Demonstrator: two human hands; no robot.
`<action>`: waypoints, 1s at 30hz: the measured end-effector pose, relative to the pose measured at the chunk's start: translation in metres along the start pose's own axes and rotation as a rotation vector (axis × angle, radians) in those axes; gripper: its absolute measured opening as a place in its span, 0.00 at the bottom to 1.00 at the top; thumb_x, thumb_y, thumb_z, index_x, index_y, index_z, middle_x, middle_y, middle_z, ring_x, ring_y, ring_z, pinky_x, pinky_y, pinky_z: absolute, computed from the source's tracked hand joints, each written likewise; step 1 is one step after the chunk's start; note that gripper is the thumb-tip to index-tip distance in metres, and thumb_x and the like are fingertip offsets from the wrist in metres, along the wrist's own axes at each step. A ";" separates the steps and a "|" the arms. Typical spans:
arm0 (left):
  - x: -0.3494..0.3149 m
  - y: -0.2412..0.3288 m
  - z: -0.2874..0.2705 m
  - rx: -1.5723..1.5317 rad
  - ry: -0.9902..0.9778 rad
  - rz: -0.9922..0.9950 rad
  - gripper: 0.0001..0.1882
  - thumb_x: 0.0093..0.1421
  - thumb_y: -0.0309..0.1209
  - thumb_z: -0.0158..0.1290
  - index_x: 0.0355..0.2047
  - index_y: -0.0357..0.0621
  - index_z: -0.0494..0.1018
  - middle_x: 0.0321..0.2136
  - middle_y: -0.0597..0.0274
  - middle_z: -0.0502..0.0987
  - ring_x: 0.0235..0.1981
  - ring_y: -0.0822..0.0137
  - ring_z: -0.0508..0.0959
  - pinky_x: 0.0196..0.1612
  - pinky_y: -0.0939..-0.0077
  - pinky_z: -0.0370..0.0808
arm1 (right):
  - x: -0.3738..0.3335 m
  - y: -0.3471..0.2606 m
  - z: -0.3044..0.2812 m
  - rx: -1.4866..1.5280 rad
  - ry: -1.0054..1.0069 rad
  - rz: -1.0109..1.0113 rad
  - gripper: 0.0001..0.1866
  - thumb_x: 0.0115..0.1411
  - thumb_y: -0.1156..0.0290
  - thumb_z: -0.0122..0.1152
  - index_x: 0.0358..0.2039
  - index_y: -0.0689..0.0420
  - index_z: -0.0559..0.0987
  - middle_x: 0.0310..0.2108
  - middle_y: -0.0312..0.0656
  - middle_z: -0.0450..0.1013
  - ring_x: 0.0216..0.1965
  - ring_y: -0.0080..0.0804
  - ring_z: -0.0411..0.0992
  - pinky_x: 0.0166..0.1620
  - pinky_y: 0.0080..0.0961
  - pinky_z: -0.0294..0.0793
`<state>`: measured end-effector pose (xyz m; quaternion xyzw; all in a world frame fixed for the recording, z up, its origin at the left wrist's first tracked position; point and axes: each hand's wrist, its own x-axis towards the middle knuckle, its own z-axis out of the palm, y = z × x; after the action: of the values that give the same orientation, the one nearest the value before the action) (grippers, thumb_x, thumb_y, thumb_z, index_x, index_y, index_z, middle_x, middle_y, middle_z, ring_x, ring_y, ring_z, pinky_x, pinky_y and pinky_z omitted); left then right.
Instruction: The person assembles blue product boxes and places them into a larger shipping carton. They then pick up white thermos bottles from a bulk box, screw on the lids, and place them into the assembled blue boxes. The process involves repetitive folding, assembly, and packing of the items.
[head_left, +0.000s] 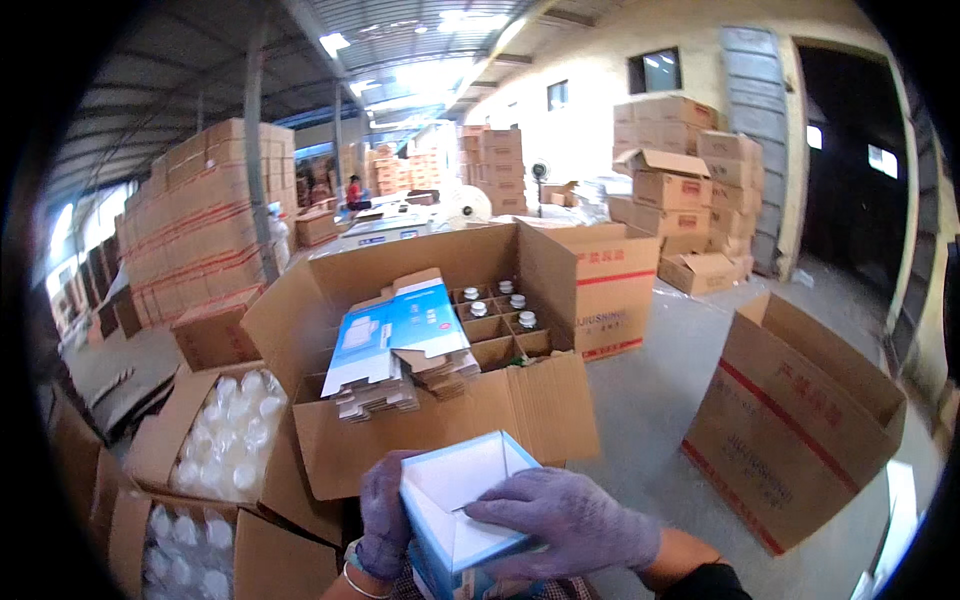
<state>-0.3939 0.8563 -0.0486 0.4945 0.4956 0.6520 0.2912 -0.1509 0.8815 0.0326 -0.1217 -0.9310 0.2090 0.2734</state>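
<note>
A small blue-and-white paperboard box (435, 478), its top open and its white inside showing, is between my gloved hands near the lower edge. My left hand (384, 515) is closed round the left side of the box. My right hand (570, 522) grips the right side, with its fingers reaching over the rim into the box. Just beyond stands a large open carton (550, 405). A stack of flattened blue-and-white boxes (395, 330) lies across its left part. To their right, several bottles with pale caps (478, 309) stand in cardboard dividers.
On the left, two open cartons hold plastic-wrapped, whitish containers (235, 430). An open carton (780, 440) stands on the floor to the right. Carton stacks (200, 210) rise at the far left, with more (685, 185) along the right wall. A person in red (354, 192) is far back.
</note>
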 end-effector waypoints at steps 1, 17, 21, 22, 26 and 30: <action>-0.003 0.012 0.001 0.057 0.008 0.126 0.33 0.71 0.53 0.38 0.41 0.32 0.78 0.34 0.49 0.81 0.34 0.60 0.80 0.40 0.69 0.75 | -0.003 -0.004 -0.014 0.238 0.151 -0.104 0.30 0.59 0.42 0.61 0.48 0.56 0.82 0.48 0.49 0.77 0.53 0.48 0.74 0.58 0.43 0.70; 0.060 0.071 0.061 0.465 -0.093 0.977 0.36 0.63 0.53 0.54 0.60 0.35 0.68 0.59 0.42 0.70 0.62 0.48 0.69 0.65 0.55 0.62 | -0.165 0.146 -0.130 0.357 0.303 0.790 0.38 0.53 0.46 0.70 0.52 0.67 0.77 0.44 0.51 0.78 0.47 0.39 0.76 0.51 0.31 0.75; 0.161 0.013 -0.044 1.100 -0.044 0.803 0.40 0.62 0.53 0.54 0.65 0.37 0.63 0.64 0.44 0.64 0.67 0.49 0.61 0.68 0.55 0.55 | -0.253 0.250 -0.108 0.047 0.497 1.045 0.27 0.53 0.54 0.69 0.49 0.57 0.80 0.44 0.47 0.79 0.47 0.43 0.77 0.51 0.34 0.75; 0.174 -0.002 -0.060 1.113 -0.081 0.753 0.37 0.62 0.50 0.55 0.64 0.37 0.64 0.64 0.45 0.64 0.66 0.49 0.62 0.68 0.55 0.56 | -0.277 0.287 -0.092 -0.035 0.505 1.102 0.23 0.53 0.56 0.68 0.48 0.54 0.81 0.44 0.46 0.80 0.47 0.45 0.77 0.50 0.36 0.75; 0.205 -0.044 -0.123 1.140 -0.378 0.405 0.41 0.58 0.42 0.61 0.68 0.40 0.58 0.65 0.48 0.63 0.67 0.52 0.62 0.68 0.57 0.56 | -0.355 0.424 -0.035 -0.543 0.282 1.459 0.15 0.55 0.62 0.62 0.44 0.45 0.82 0.44 0.44 0.80 0.48 0.47 0.78 0.47 0.43 0.75; 0.207 -0.047 -0.101 0.988 -0.409 -0.107 0.40 0.58 0.34 0.60 0.69 0.39 0.57 0.65 0.51 0.65 0.66 0.55 0.64 0.68 0.62 0.59 | -0.397 0.513 -0.016 -0.738 -0.026 1.764 0.09 0.59 0.68 0.57 0.38 0.45 0.83 0.41 0.39 0.81 0.45 0.39 0.80 0.46 0.41 0.75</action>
<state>-0.5645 1.0160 -0.0210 0.6635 0.7011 0.2158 0.1472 0.2422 1.2045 -0.3709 -0.8557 -0.5141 0.0342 -0.0484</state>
